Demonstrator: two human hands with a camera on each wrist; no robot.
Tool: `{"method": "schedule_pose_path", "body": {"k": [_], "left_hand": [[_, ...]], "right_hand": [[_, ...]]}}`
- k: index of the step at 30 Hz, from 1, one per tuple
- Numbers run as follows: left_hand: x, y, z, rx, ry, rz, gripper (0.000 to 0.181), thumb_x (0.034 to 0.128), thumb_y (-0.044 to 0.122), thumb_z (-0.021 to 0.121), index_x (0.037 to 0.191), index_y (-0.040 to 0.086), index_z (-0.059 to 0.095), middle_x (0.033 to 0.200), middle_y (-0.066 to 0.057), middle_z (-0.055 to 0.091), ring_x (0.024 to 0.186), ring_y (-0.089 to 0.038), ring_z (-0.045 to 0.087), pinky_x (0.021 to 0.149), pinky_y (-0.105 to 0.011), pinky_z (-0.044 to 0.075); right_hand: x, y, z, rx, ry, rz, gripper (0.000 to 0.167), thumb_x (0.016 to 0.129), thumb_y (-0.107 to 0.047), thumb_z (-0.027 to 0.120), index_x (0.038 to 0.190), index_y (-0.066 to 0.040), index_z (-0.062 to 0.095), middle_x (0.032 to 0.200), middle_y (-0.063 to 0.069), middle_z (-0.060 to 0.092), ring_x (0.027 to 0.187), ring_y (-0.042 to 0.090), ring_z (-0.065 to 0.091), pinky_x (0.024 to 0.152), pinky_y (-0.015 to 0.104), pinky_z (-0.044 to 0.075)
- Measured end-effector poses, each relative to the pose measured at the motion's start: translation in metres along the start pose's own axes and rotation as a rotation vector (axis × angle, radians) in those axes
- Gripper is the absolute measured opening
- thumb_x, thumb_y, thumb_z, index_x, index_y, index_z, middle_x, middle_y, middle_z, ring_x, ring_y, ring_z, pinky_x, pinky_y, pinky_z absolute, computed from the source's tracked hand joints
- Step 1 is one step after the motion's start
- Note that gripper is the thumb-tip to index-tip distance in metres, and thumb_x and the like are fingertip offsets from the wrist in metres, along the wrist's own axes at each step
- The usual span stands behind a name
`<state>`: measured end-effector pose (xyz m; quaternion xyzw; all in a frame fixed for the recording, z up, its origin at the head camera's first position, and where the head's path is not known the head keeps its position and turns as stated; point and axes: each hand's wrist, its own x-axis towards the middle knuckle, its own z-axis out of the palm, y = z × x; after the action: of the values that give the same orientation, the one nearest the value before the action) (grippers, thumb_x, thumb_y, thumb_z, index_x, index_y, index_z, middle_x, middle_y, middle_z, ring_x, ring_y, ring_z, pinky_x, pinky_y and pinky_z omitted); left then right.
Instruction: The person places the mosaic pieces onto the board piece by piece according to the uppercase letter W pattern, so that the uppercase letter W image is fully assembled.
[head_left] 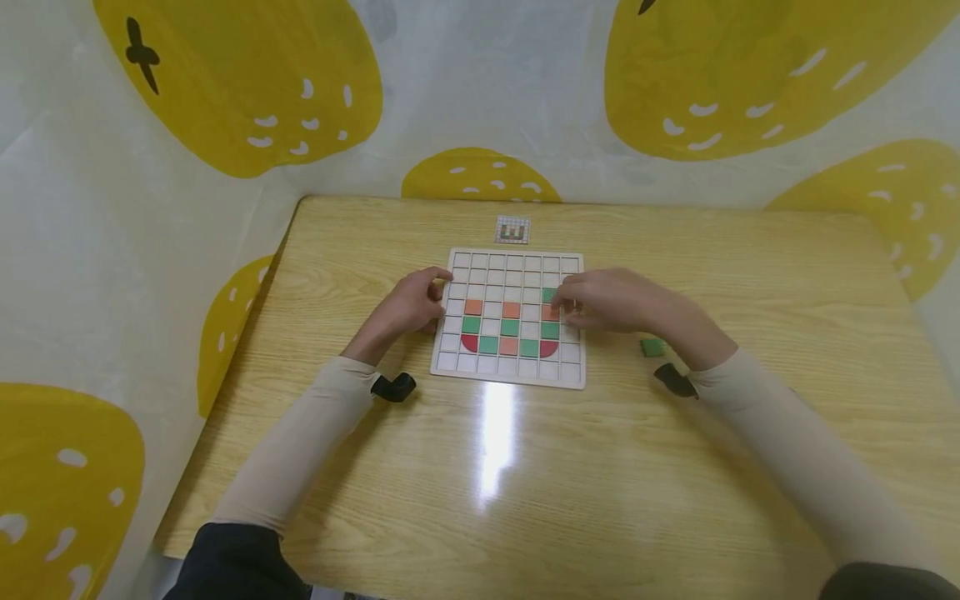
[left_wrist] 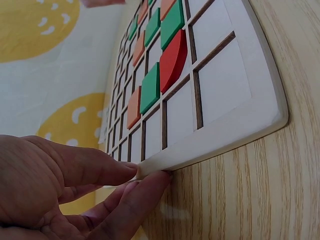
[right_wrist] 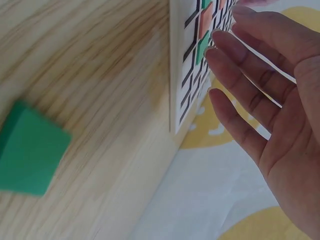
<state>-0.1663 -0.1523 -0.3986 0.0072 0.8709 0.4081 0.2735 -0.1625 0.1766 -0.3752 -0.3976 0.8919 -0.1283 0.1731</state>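
A white grid board [head_left: 467, 364] lies on the table, with orange, green and red tiles forming a shape with three upright arms. My left hand [head_left: 415, 302] holds the board's left edge; in the left wrist view the thumb [left_wrist: 107, 169] and a finger meet at its rim. My right hand [head_left: 607, 298] is over the right side of the board. Its slightly bent fingers [right_wrist: 240, 82] are spread at the top green tile [head_left: 549, 295] and the orange tile [head_left: 551, 313] of the right column, with nothing visibly gripped. A loose green tile [head_left: 652, 347] lies right of the board.
Behind the board lies a small card [head_left: 512, 229] printed with a similar shape on a grid. The wooden table [head_left: 360, 500] meets a pale curtain or sheet [head_left: 480, 83] with yellow fruit shapes at its back and left. Black wrist attachments [head_left: 393, 387] hang near both sleeves.
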Motion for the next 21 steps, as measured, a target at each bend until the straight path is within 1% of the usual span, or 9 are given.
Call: {"method": "schedule_pose_path", "body": {"k": [3,7,9,15,21], "left_hand": [[0.001,0.0,0.0,0.0,0.001,-0.005,0.061,0.0943,-0.006,0.061,0.151,0.012,0.046,0.114,-0.016,0.052,0.093,-0.029,0.056,0.068,-0.033,0.062],[0.002,0.0,0.0,-0.001,-0.002,-0.009,0.061,0.0943,-0.006,0.061,0.151,0.012,0.045,0.114,-0.016,0.052,0.094,-0.029,0.056,0.068,-0.033,0.062],[0.002,0.0,0.0,-0.004,-0.004,-0.011,0.061,0.0946,-0.006,0.06,0.151,0.011,0.045,0.115,-0.016,0.052,0.095,-0.029,0.056,0.069,-0.033,0.062],[0.001,0.001,-0.001,-0.006,-0.006,-0.012,0.061,0.0949,-0.007,0.06,0.151,0.011,0.045,0.116,-0.017,0.052,0.096,-0.03,0.056,0.07,-0.033,0.062],[0.0,0.002,-0.001,-0.004,-0.006,-0.009,0.06,0.0945,-0.007,0.06,0.15,0.01,0.045,0.116,-0.017,0.051,0.096,-0.03,0.056,0.069,-0.033,0.062]], "right_hand": [[-0.009,0.004,0.0,-0.004,0.002,0.02,0.022,0.092,-0.015,0.073,0.114,-0.014,0.072,0.1,-0.003,0.068,0.091,0.016,0.063,0.082,0.038,0.056],[-0.022,0.009,-0.001,-0.03,0.015,0.041,0.023,0.091,-0.015,0.074,0.114,-0.012,0.073,0.109,0.001,0.07,0.097,0.02,0.065,0.087,0.042,0.057],[-0.028,0.012,-0.002,-0.025,0.018,0.047,0.022,0.091,-0.014,0.074,0.113,-0.012,0.073,0.111,0.002,0.07,0.098,0.021,0.065,0.086,0.044,0.057],[-0.048,0.02,-0.003,-0.006,0.019,0.059,0.022,0.09,-0.016,0.076,0.111,-0.012,0.073,0.109,0.003,0.069,0.098,0.023,0.066,0.083,0.047,0.058],[-0.069,0.028,0.0,0.001,0.016,0.102,0.024,0.088,-0.017,0.078,0.111,-0.014,0.073,0.11,0.001,0.069,0.1,0.023,0.067,0.083,0.048,0.058]]}}
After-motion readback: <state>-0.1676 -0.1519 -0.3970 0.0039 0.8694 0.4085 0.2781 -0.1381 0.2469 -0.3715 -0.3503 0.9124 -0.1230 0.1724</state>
